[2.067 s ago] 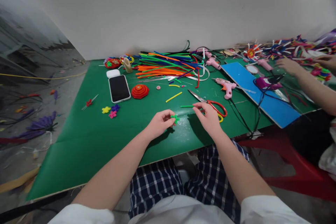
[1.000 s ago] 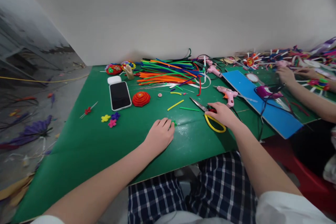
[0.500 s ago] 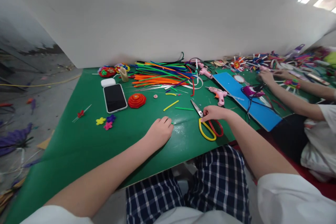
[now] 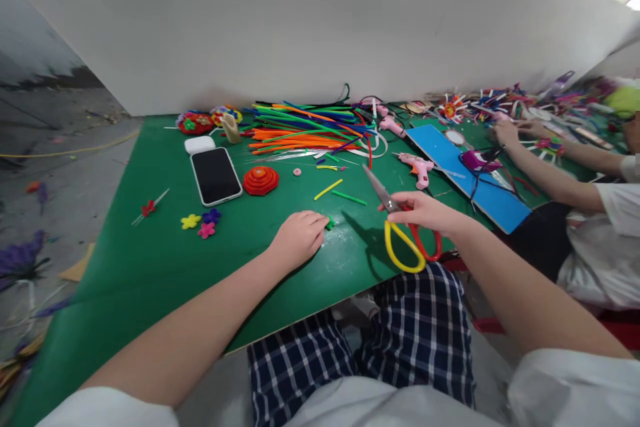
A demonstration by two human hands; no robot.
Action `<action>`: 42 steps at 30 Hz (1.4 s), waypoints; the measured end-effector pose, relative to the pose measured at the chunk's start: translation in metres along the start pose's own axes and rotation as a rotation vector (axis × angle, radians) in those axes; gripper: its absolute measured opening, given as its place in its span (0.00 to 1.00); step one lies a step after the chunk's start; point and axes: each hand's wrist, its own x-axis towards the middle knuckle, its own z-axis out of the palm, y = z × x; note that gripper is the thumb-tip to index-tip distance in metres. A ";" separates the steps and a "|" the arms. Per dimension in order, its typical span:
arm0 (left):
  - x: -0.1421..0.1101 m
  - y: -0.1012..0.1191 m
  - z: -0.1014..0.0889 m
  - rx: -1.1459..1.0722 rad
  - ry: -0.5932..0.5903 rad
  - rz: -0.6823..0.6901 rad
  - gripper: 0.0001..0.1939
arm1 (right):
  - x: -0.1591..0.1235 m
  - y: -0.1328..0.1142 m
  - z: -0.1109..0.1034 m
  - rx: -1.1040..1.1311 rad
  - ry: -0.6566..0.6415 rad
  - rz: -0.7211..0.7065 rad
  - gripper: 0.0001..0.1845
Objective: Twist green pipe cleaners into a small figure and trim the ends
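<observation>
My right hand (image 4: 420,210) grips a pair of scissors (image 4: 383,195) with one yellow and one red handle loop; they are raised above the table, casting a shadow on it, and the blades look shut. My left hand (image 4: 299,237) rests on the green table (image 4: 240,293) with its fingers closed around a small green piece (image 4: 330,223), mostly hidden by the fingertips. Just beyond the hands lie a cut green strip (image 4: 349,197) and a yellow strip (image 4: 328,189). Yellow, blue and pink little flowers (image 4: 207,230) lie to the left of my left hand.
A phone (image 4: 216,175), a white case (image 4: 199,145) and a red-orange coiled disc (image 4: 261,181) are at the left. Behind lies a pile of pipe cleaners (image 4: 305,130). Right are a pink glue gun (image 4: 417,168), a blue board (image 4: 465,173) and another person's arms (image 4: 550,173).
My right hand has lifted the scissors off the table, shifting them slightly right. The small green piece now shows at my left fingertips. The camera view has tilted a little.
</observation>
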 end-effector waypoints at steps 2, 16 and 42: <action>0.001 -0.002 0.001 -0.098 0.065 -0.118 0.16 | 0.005 -0.011 0.010 0.166 0.265 -0.094 0.18; 0.005 -0.010 -0.009 -0.352 0.248 -0.375 0.14 | 0.060 -0.048 0.077 -0.158 0.497 -0.454 0.10; -0.001 0.008 -0.003 0.152 0.047 0.167 0.11 | 0.080 -0.060 0.096 -0.104 0.363 -0.234 0.14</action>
